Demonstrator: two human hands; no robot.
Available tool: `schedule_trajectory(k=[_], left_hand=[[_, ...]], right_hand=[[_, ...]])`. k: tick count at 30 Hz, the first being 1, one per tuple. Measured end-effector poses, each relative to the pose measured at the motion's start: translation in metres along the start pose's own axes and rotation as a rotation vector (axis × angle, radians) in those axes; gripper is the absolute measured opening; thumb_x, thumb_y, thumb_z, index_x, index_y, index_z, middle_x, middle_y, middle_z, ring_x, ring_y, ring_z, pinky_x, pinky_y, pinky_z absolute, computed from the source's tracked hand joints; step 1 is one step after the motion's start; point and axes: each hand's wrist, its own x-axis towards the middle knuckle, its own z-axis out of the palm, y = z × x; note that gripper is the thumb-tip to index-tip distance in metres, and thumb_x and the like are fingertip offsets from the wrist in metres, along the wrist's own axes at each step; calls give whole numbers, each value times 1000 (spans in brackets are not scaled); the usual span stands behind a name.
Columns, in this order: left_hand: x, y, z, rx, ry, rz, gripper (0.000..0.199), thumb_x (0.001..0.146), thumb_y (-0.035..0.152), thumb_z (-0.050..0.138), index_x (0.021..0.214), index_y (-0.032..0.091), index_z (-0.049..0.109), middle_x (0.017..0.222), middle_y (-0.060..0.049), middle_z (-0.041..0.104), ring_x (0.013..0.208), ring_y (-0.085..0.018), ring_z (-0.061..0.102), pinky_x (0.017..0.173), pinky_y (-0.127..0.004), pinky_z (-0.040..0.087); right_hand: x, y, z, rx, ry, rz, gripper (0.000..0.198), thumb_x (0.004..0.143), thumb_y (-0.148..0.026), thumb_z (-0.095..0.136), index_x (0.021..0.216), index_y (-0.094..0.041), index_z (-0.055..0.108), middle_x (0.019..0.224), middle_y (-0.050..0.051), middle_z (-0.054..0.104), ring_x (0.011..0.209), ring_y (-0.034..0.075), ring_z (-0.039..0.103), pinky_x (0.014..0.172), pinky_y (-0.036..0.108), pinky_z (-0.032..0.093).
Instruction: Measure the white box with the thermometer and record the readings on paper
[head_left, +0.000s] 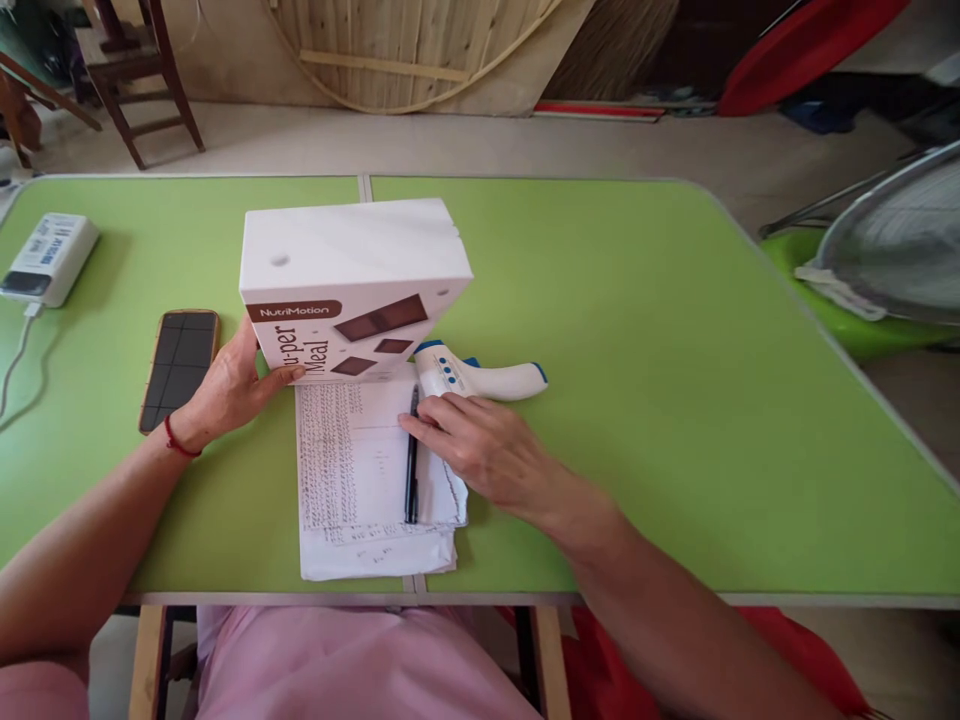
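Note:
A white box (356,245) printed "NutriMotion", with brown bar pictures, stands tilted at the middle of the table. My left hand (236,385) grips its lower left side, with the thumb on the printed face. Over a stack of handwritten papers (330,470) lies a black pen (411,480). My right hand (480,445) has its fingers curled, the index finger crossing the pen's upper part and closed on it; the thumb is hidden beneath. Just beyond those knuckles rests a white and blue infrared thermometer (499,380), partly behind the box.
A phone (180,365) lies left of the box. Farther left is a white power bank (52,258) with a cable plugged in. The green table (637,300) has a metal rim. Beyond stand a wooden chair (135,65) and, at right, a mesh-covered round thing (900,240).

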Motion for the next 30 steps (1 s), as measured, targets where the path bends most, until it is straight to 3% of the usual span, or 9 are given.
schedule_trajectory(k=[3,5,9,11,14,16,20,30], left_hand=[[1,-1,1,10,-12,23,25,93,43,63,105,21,61,116,-11,66,123,-32,59,112,-55,46],[0,-3,3,25,-23,19,24,89,38,68,103,21,61,114,-11,66,120,-32,59,115,-57,43],[-1,-10,8,73,-69,-13,38,82,32,74,115,21,58,124,-12,62,124,-34,56,114,-59,42],[-2,-12,9,95,-66,-10,36,83,30,72,115,22,58,126,-13,61,123,-34,57,113,-59,43],[-1,-14,9,127,-60,-7,38,84,28,71,118,22,56,127,-12,61,126,-35,55,113,-59,44],[-1,-15,9,140,-63,-9,40,83,28,71,120,22,56,128,-12,61,127,-36,55,112,-59,44],[-2,-17,9,144,-65,3,36,83,29,71,116,21,58,124,-12,62,122,-34,58,114,-58,43],[-2,-14,9,155,-72,-2,32,86,29,69,115,21,58,124,-12,62,120,-34,59,113,-58,44]], right_hand=[[0,3,2,74,29,-18,36,94,3,41,87,-18,70,74,5,65,65,17,57,57,31,43],[2,2,-2,247,112,29,29,97,-5,45,89,-20,68,76,4,67,67,16,60,59,30,46],[12,-9,-15,754,303,430,7,90,-20,61,85,-23,60,74,0,68,62,14,62,56,28,51],[21,-14,-17,1039,240,626,6,86,-22,61,82,-23,58,68,-1,66,57,13,61,54,27,51],[34,-18,-8,1396,79,730,10,87,-28,56,86,-21,62,69,0,68,62,14,66,58,27,56],[38,-23,2,1413,87,797,12,84,-31,58,85,-20,62,68,-1,67,59,13,63,55,26,53],[36,-36,17,1201,214,867,9,76,-29,63,76,-22,56,57,-5,58,47,9,48,43,21,40],[34,-43,28,1012,269,796,11,83,-26,61,73,-23,60,59,-3,63,49,11,52,49,23,47]])
